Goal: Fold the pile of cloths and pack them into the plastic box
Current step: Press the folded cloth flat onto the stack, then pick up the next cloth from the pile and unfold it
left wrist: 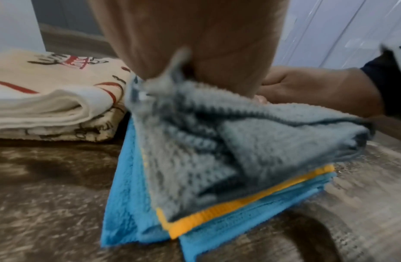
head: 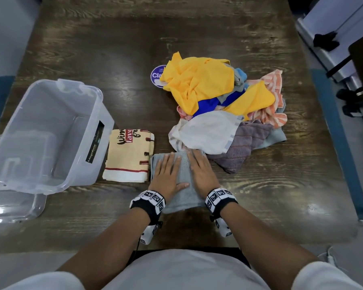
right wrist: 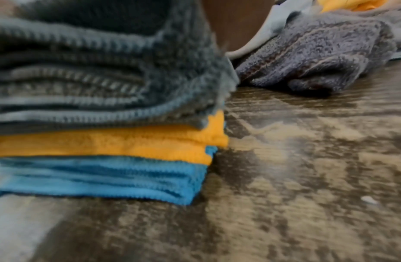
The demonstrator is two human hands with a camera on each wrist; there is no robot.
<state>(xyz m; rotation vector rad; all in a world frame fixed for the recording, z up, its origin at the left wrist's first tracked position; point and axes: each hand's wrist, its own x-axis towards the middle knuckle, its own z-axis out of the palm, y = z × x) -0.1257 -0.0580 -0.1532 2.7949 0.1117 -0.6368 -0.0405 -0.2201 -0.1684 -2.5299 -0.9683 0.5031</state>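
Observation:
A folded grey cloth lies on the wooden table close to me. My left hand and my right hand both rest flat on it, fingers straight. The wrist views show this grey cloth topping a stack with a folded orange cloth and a folded blue cloth beneath. A folded cream towel with lettering lies just left of the stack. The clear plastic box stands open at the far left. The unfolded pile of cloths sits behind my hands.
The box lid lies under the box's near end. A round purple sticker peeks out left of the pile. A purple-grey towel spreads right of my right hand. Grey furniture stands past the table's right edge.

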